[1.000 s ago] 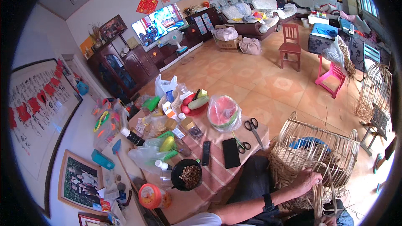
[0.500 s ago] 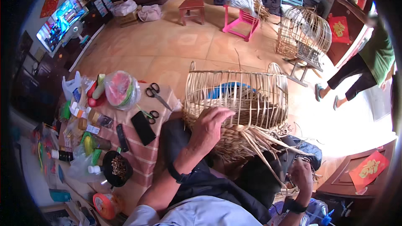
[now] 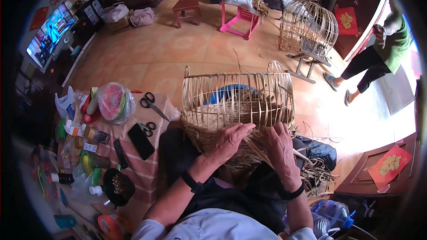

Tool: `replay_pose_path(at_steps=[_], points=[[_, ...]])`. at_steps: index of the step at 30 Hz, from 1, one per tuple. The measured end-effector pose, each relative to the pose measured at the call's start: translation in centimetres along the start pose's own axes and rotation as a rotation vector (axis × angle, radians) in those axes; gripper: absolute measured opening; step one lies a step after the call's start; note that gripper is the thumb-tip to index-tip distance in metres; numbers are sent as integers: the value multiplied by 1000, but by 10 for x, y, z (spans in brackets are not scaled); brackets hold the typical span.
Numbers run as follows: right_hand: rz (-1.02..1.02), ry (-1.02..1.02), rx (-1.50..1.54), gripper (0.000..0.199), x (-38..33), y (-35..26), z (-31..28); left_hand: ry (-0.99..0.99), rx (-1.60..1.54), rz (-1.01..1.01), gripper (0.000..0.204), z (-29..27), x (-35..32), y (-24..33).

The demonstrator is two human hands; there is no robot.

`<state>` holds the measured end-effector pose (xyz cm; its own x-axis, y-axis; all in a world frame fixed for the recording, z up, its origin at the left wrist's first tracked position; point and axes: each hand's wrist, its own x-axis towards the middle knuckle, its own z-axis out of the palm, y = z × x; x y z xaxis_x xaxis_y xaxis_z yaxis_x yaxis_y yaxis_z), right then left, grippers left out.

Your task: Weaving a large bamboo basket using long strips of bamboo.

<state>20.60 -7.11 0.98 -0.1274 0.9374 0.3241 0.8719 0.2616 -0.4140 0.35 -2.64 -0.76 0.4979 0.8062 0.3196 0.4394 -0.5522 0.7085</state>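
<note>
A half-woven basket stands in front of my lap, its lower wall braided from straw-coloured strands and its upper part bare upright stakes. Inside it shows something blue. My left hand is closed at the front of the weave, thumb and fingertips pinched together against the strands by the stakes. Just to its right, my right hand is closed, fingers bent over the loose weaving strands at the same edge. The fingertips partly hide what each hand grips.
At left, a cloth-covered table bears scissors, a phone, wrapped watermelon and bottles. Loose straw lies at right. A larger basket frame stands on a stool. A person in green is near the bright doorway.
My right hand has come up from the lower right to the basket's front, beside my left. The view has shifted slightly. The person near the doorway has lowered a raised arm.
</note>
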Motion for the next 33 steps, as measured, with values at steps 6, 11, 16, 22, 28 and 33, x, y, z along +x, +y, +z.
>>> replay_pose_path(at_steps=[6, 11, 16, 22, 28, 33], points=[[-176, -27, -124, 13, 25, 3, -19, 38, 66, -101, 31, 5, 10, 5], [-99, -119, -93, 9, 22, -1, -28, 76, 30, -78, 34, 12, 12, 5], [27, -102, 205, 15, -7, 29, -2, 19, -90, -125, 32, 7, 10, 0], [-1, 120, -26, 25, -12, -5, -18, -251, -53, -127, 27, -18, 24, 1], [8, 14, -98, 34, -22, -23, 17, -222, -196, -159, 26, -15, 23, 1], [-36, 10, -86, 30, -14, -24, 13, -208, -214, -170, 25, -14, 23, -3]])
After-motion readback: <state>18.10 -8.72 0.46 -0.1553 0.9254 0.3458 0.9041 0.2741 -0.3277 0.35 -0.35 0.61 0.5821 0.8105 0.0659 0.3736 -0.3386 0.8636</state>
